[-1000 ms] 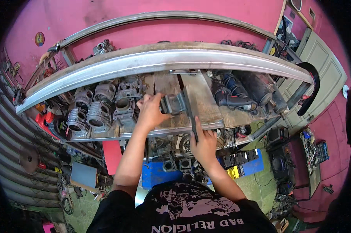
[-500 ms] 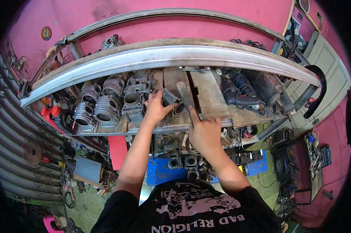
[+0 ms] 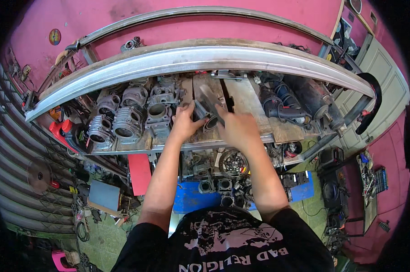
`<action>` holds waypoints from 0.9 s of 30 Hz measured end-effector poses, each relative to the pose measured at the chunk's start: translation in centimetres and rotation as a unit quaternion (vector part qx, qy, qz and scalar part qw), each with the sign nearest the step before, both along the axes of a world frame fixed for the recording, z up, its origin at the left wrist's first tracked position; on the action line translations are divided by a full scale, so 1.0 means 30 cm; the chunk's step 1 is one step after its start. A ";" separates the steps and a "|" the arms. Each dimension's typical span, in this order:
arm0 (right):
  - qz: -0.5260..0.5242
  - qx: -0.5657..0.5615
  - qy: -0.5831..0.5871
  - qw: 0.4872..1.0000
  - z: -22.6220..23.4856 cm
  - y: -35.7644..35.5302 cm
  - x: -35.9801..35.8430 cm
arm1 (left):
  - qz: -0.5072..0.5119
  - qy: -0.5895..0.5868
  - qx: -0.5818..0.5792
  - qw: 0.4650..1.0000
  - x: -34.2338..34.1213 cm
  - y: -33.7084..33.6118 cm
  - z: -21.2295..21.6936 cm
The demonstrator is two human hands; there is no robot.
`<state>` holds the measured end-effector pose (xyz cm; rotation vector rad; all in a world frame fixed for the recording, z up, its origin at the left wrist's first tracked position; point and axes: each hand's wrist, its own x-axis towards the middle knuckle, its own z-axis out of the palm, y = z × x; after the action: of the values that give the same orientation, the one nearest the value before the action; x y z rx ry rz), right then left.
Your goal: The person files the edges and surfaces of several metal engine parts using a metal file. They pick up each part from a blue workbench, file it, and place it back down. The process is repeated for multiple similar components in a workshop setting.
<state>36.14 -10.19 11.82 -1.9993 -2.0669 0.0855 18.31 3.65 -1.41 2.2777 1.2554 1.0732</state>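
A grey metal engine cylinder (image 3: 211, 123) with a round opening lies on the wooden bench top. My left hand (image 3: 185, 123) is closed on its left side, with the thumb near the opening. Above the cylinder, a long flat metal bar that looks like a file (image 3: 209, 97) slants away to the upper left. Its near end is in my right hand (image 3: 239, 129), with the index finger stretched along it. The hand hides that end, and I cannot tell whether the file touches the cylinder.
Several engine cylinders (image 3: 128, 123) stand in rows at the left, beside a red and black bottle (image 3: 68, 134). Power tools (image 3: 282, 109) lie at the right. A metal rail (image 3: 205, 59) crosses behind the work. More parts rest on a blue surface (image 3: 189, 199) below.
My right hand has pushed the file away from me and slightly left, across the cylinder. My left hand has kept its hold. The view has shifted slightly.
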 end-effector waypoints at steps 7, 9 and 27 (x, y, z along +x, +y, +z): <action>0.050 -0.025 0.069 0.996 -0.027 -0.029 0.102 | 0.029 0.075 -0.033 0.996 0.004 -0.026 0.063; 0.050 -0.057 0.056 0.996 0.019 -0.060 0.101 | 0.033 0.059 -0.026 0.997 -0.004 -0.018 0.035; -0.073 0.073 -0.168 0.980 -0.181 0.114 -0.020 | 0.010 0.062 -0.012 0.998 0.048 -0.007 0.043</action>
<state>35.55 -6.77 6.40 -2.1835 -2.0328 -0.4493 19.74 3.43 -0.12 2.3499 1.3347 0.9296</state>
